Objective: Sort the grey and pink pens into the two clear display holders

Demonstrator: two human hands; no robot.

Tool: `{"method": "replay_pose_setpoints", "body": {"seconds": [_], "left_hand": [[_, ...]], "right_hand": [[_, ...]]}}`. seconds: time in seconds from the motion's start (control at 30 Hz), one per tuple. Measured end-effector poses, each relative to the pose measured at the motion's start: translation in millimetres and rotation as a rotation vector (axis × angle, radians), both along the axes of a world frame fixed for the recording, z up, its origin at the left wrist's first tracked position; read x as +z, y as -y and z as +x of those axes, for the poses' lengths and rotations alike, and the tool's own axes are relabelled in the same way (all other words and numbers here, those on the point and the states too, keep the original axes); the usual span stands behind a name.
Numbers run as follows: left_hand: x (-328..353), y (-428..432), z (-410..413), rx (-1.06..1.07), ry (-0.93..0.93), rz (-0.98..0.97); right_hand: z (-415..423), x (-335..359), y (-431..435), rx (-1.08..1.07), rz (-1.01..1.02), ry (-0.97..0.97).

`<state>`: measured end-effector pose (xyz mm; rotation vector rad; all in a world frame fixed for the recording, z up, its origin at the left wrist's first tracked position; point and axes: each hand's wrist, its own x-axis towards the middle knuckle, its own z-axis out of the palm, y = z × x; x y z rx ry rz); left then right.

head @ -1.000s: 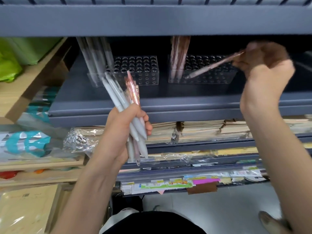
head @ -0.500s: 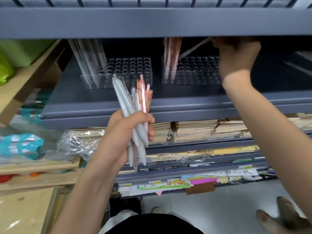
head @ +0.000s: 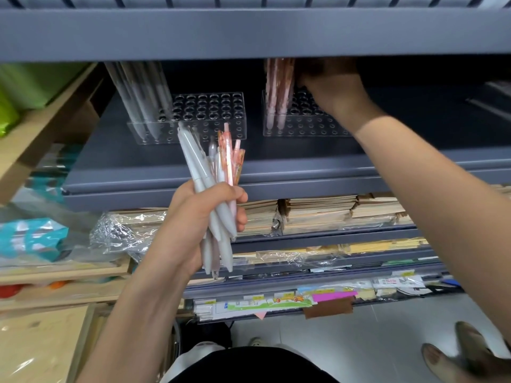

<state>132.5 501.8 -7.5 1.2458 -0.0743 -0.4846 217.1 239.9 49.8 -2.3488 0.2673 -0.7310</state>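
My left hand (head: pixel 204 217) grips the unsorted bundle of pens (head: pixel 199 161) upright as a ready supply, while my right hand (head: pixel 331 87) hovers over the pink holder (head: pixel 318 128) at one o'clock — fingers shadowed, so I cannot tell what they pinch — the grey holder (head: pixel 210 106) waiting at eleven.

A dark grey metal shelving unit (head: pixel 249 34) fills the upper and middle frame, its lower tiers stacked with plastic-wrapped brown paper goods (head: pixel 318 214) and colourful flat stock (head: pixel 276 299). A light wooden rack (head: pixel 41 128) holding green packets (head: pixel 25 87) stands along the left edge. Pale grey floor tiles (head: pixel 359 335) show at lower right.
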Motion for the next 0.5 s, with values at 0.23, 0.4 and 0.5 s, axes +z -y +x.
{"method": "replay_pose_setpoints", "body": {"seconds": [0.23,0.4,0.5], "left_hand": [[-2,4,3,0.012,-0.019,0.013],[-1,5,5,-0.014,-0.005,0.035],[1,7,5,-0.018,0.008,0.027]], "right_hand": [[-11,-15,3,0.005,-0.292,-0.089],[-18,-14,3,0.069,-0.248,-0.083],[-19,-13,4,0.090,-0.220,-0.081]]}}
